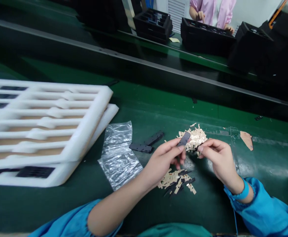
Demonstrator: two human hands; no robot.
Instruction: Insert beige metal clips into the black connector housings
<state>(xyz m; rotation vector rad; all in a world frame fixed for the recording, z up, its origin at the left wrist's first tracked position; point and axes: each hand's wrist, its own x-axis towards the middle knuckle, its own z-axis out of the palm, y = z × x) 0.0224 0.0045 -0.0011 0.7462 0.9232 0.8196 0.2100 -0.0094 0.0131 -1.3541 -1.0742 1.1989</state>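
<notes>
My left hand [171,153] grips a small flat dark grey plate [184,139] between thumb and fingers, tilted upward. Close by on the right, my right hand [215,153] is pinched at the edge of a pile of small pale gold strips [197,135]. Something tiny and dark may be at its fingertips, but I cannot make it out. Below the hands lies a second pile of pale and black strips [177,181]. Left of my left hand, two black plates [141,147] rest on the green table, one partly over a clear plastic bag [120,158].
White slotted foam trays [84,138] are stacked at the left, with black parts in some slots. A brown scrap [247,140] lies at the right. A long dark rail [144,70] crosses behind. Beyond it, a person in pink [211,13] stands at black trays [205,38].
</notes>
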